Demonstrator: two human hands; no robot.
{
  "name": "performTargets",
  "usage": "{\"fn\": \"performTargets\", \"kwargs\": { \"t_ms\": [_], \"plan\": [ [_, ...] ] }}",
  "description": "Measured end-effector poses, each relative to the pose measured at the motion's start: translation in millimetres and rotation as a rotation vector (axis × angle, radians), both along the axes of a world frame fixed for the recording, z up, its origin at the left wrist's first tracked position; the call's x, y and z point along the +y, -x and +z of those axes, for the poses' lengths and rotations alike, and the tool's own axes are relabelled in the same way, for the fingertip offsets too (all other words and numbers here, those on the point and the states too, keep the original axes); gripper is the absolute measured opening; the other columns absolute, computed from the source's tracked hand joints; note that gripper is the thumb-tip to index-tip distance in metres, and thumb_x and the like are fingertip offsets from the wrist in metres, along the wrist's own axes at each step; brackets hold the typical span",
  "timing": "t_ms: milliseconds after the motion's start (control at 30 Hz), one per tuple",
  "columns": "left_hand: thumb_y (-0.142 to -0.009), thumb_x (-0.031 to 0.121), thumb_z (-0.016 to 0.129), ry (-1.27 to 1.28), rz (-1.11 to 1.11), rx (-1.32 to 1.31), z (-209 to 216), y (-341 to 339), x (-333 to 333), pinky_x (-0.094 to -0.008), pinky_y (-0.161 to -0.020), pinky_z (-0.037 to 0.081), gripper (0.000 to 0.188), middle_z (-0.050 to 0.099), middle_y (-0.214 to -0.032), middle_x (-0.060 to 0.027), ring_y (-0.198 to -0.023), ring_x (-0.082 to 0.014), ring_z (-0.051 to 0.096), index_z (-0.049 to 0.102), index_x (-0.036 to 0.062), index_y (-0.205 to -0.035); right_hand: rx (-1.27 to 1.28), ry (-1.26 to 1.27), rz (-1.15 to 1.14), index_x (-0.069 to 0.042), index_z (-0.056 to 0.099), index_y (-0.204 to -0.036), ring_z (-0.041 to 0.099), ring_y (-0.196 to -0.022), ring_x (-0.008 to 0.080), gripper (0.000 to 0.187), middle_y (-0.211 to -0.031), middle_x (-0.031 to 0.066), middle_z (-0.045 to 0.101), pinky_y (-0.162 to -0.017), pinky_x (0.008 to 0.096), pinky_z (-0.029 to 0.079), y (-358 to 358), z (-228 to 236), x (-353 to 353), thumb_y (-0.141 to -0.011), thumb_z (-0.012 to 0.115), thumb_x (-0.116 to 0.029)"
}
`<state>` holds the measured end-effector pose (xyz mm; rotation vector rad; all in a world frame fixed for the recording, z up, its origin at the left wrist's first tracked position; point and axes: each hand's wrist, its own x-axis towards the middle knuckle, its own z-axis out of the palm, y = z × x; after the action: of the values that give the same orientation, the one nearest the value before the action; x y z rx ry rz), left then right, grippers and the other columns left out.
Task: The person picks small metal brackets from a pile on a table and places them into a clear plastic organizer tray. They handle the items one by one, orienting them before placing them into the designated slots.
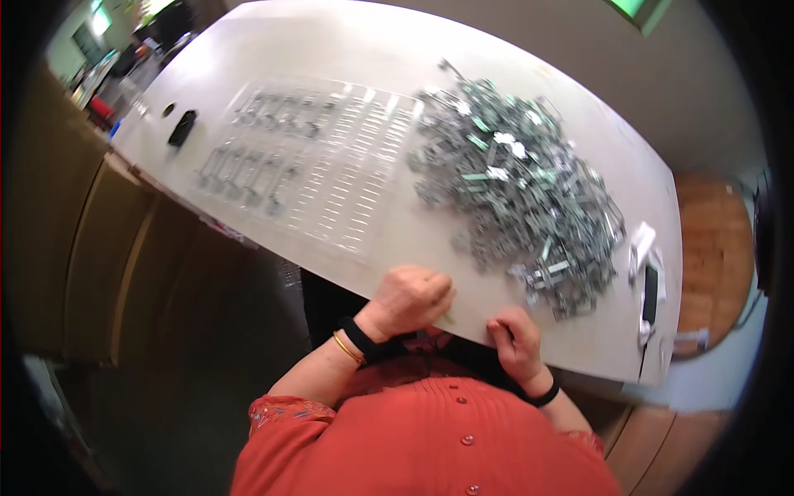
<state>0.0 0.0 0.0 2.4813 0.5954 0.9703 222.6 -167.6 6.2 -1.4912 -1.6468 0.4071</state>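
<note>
My left hand is closed in a fist above the table's near edge, its fingers curled under and partly hidden. To its right, my right hand is also closed, with the thumb against the curled fingers. Whatever either hand may hold does not show. Beyond them at the right lies a big heap of small grey metal parts, thin and bracket-like, tangled together. Left of the heap is a clear plastic tray with rows of slots. Metal parts sit in its left columns; the right columns show bare slots.
The white table has a curved far edge. A small black object lies at its left, beside a round hole. White crumpled pieces and a dark strip lie at the right edge. A round wooden stool seat stands beyond it.
</note>
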Motion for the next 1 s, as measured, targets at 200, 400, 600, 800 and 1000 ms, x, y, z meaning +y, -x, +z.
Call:
{"fn": "performTargets", "kwargs": {
  "t_ms": [200, 400, 600, 800, 1000],
  "plan": [
    [-0.091, 0.010, 0.079, 0.066, 0.044, 0.012, 11.8, -20.6, -15.0, -0.0409, -0.062, 0.051, 0.009, 0.066, -0.071, -0.0079, -0.064, -0.0282, 0.066, 0.071, 0.0073, -0.088, 0.083, 0.084, 0.051, -0.004, 0.069, -0.100, 0.065, -0.075, 0.0322, 0.007, -0.087, 0.0122, 0.067, -0.067, 0.0403, 0.052, -16.7, 23.7, -17.3, -0.097, 0.075, -0.001],
    [-0.094, 0.007, 0.077, 0.128, 0.018, 0.040, 43.0, -51.6, -37.5, -0.0377, -0.061, 0.051, 0.007, 0.068, -0.077, -0.0090, -0.065, -0.0254, 0.066, 0.070, 0.0049, -0.093, 0.084, 0.098, 0.022, -0.006, 0.070, -0.102, 0.067, -0.074, 0.0313, 0.007, -0.088, 0.0114, 0.068, -0.066, 0.0400, 0.053, -31.1, 25.4, -38.4, -0.098, 0.076, -0.005],
    [-0.095, 0.008, 0.077, 0.136, -0.089, 0.068, 64.3, -98.8, -48.3, -0.0399, -0.065, 0.053, 0.009, 0.069, -0.089, -0.0111, -0.070, -0.0279, 0.068, 0.070, 0.0044, -0.099, 0.104, 0.108, -0.036, -0.006, 0.071, -0.103, 0.069, -0.075, 0.0302, 0.006, -0.089, 0.0114, 0.069, -0.066, 0.0383, 0.054, -55.2, 29.8, -63.8, -0.098, 0.076, -0.005],
    [-0.094, 0.008, 0.077, 0.089, -0.111, 0.133, 68.0, -127.1, -59.1, -0.0423, -0.071, 0.055, 0.015, 0.068, -0.100, -0.0120, -0.078, -0.0324, 0.069, 0.069, 0.0049, -0.106, 0.202, 0.098, -0.116, -0.005, 0.072, -0.104, 0.069, -0.075, 0.0277, 0.005, -0.091, 0.0111, 0.071, -0.067, 0.0360, 0.054, -81.9, 23.3, -86.0, -0.099, 0.075, -0.005],
    [-0.090, 0.010, 0.080, 0.038, -0.159, 0.283, 64.7, -139.4, -68.4, -0.0428, -0.072, 0.056, 0.022, 0.066, -0.104, -0.0127, -0.082, -0.0325, 0.069, 0.068, 0.0051, -0.108, 0.346, 0.058, -0.147, -0.005, 0.073, -0.105, 0.067, -0.076, 0.0250, 0.005, -0.090, 0.0098, 0.070, -0.068, 0.0345, 0.054, -92.9, 8.7, -95.5, -0.100, 0.075, -0.004]
  ]
}}
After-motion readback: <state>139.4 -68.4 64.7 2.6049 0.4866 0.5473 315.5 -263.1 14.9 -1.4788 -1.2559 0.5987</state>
